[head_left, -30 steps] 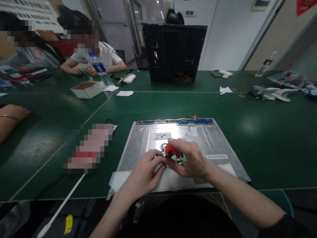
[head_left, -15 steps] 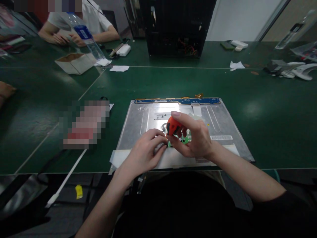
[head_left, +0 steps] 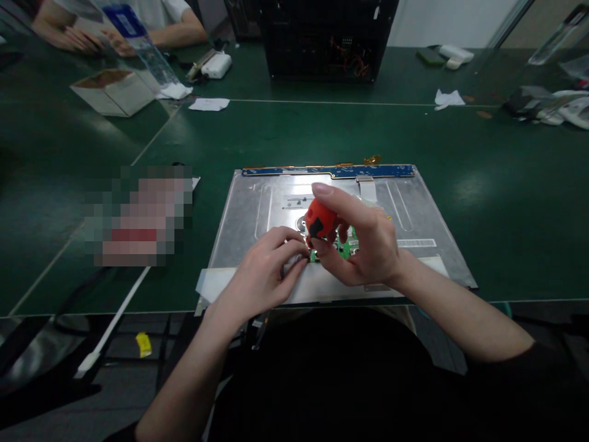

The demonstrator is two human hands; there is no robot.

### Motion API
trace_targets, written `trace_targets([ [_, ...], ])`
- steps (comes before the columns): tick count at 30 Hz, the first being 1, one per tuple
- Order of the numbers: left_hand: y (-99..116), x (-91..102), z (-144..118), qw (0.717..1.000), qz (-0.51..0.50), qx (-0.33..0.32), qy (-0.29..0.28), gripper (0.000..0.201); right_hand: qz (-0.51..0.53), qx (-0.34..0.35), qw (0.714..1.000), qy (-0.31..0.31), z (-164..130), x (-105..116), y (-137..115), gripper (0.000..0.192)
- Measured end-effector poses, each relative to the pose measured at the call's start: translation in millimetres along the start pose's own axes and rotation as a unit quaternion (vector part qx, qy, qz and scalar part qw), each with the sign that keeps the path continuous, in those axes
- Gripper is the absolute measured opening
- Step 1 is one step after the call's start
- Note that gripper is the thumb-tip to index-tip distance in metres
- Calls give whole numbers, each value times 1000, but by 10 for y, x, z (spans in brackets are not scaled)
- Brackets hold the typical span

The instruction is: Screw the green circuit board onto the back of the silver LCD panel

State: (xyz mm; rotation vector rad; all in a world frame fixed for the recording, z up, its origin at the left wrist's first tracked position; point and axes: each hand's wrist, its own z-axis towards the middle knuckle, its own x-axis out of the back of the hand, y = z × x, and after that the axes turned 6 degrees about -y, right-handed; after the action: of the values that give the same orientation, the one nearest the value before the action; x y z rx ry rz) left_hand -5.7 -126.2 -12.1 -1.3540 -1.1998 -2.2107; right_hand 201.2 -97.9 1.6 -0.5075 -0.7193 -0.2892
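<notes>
A screwdriver with a red and black handle (head_left: 321, 219) is gripped by my right hand (head_left: 368, 242), its handle end tilted up toward me. Its shaft and tip are hidden. Below it lies a small green circuit board (head_left: 346, 247) on the silver metal back of a display panel (head_left: 239, 215). My left hand (head_left: 267, 270) rests at the board's left edge, fingertips pinched together by the screwdriver. What those fingers hold, if anything, is hidden. A blue circuit strip (head_left: 368, 171) runs along the panel's far edge, with a flat white cable (head_left: 367, 188) coming from it.
A blurred-out phone-like object (head_left: 147, 215) with a white cable (head_left: 115, 322) lies to the left. Farther back are a paper box (head_left: 115, 92), a plastic bottle (head_left: 142, 49), a black device housing (head_left: 329, 40) and paper scraps (head_left: 448, 99). Another person's arms (head_left: 179, 27) rest across the table.
The camera view has tilted slightly down, so everything on the table sits a little higher in the picture. The screwdriver handle has turned in my right hand. My left hand stays at the board.
</notes>
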Motion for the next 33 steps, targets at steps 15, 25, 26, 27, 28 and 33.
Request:
trace_targets([
  [15, -21, -9, -11, 1000, -3, -9, 6, 14, 25, 70, 995, 61, 110, -7, -29, 77],
  [25, 20, 8, -19, 999, -33, 1, 7, 14, 65, 107, 988, 90, 142, -66, -18, 65],
  [26, 14, 3, -24, 999, -36, 4, 6, 15, 65, 108, 988, 93, 144, -70, -22, 63],
  [27, 5, -5, -29, 999, -42, 3, 4, 15, 64, 107, 987, 100, 144, -75, -27, 61],
  [28, -6, -13, -35, 999, -45, 7, 2, 15, 62, 110, 987, 104, 145, -81, -30, 59],
  [33, -44, -42, -59, 999, -48, 21, -7, 19, 52, 113, 984, 130, 145, -127, -26, 50],
])
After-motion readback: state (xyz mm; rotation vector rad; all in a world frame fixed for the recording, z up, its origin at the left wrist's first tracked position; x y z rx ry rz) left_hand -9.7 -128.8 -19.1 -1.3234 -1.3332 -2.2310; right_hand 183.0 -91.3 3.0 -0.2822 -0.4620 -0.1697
